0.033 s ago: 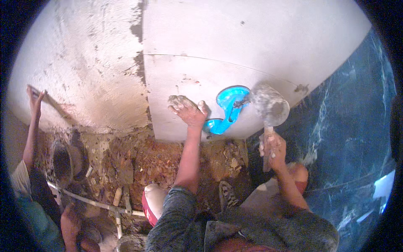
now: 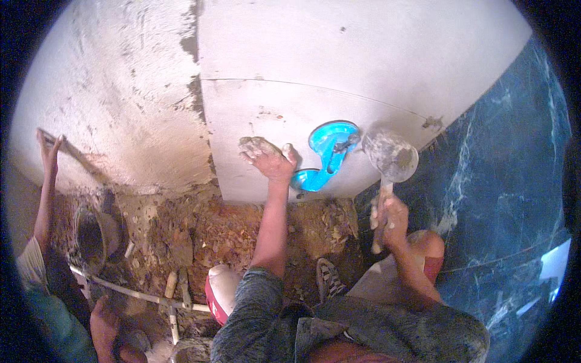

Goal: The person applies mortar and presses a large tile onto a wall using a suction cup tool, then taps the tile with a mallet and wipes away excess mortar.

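Observation:
A rubber mallet [image 2: 391, 155] with a pale, mortar-smeared head is in my right hand [image 2: 391, 219], fingers wrapped round its handle. The mallet's head is at the right part of a large pale wall tile [image 2: 242, 181]; whether it touches cannot be told. My left hand [image 2: 266, 160], its fingers caked with mortar, lies spread on the tile. Between my hands, a blue suction-cup lifter [image 2: 330, 155] with two cups sticks to the tile. Neither hand holds the lifter.
On the left, a co-worker's hand [image 2: 49, 151] holds a long flat tool against the rough plastered wall [image 2: 121, 91]. Below are a bucket [image 2: 97, 236], a pale pipe [image 2: 130, 288] and rubble ground [image 2: 233, 233]. Dark blue marbled panels [image 2: 478, 193] line the right.
The mallet's handle end has swung slightly left and down in my right hand. My left hand keeps its place on the tile. The view has shifted a little.

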The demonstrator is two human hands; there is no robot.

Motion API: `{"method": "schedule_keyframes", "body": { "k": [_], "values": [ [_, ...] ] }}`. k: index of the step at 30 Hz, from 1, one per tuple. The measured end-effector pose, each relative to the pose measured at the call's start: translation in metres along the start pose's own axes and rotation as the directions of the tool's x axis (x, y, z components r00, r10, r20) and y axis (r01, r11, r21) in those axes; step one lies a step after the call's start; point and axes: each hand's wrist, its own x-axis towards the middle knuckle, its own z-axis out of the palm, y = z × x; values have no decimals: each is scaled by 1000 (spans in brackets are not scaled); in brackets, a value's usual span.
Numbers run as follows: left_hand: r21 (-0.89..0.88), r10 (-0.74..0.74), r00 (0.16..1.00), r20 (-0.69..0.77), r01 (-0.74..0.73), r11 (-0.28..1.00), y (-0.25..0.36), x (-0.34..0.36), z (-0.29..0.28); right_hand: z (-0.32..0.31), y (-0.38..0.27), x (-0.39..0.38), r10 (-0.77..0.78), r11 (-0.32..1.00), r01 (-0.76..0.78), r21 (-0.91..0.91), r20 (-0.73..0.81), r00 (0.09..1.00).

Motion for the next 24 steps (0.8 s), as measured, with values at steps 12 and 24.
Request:
{"method": "schedule_keyframes", "body": {
  "k": [12, 24],
  "values": [
    [-17, -41, 999, 15, 41, 999, 10, 7, -2, 30, 188, -27, -29, 683, 76, -726, 77, 997],
    [-47, 62, 995, -79, -66, 997, 2, 7, 1, 102, 65, 113, -75, 928, -74, 364, 379, 922]
  ]
}}
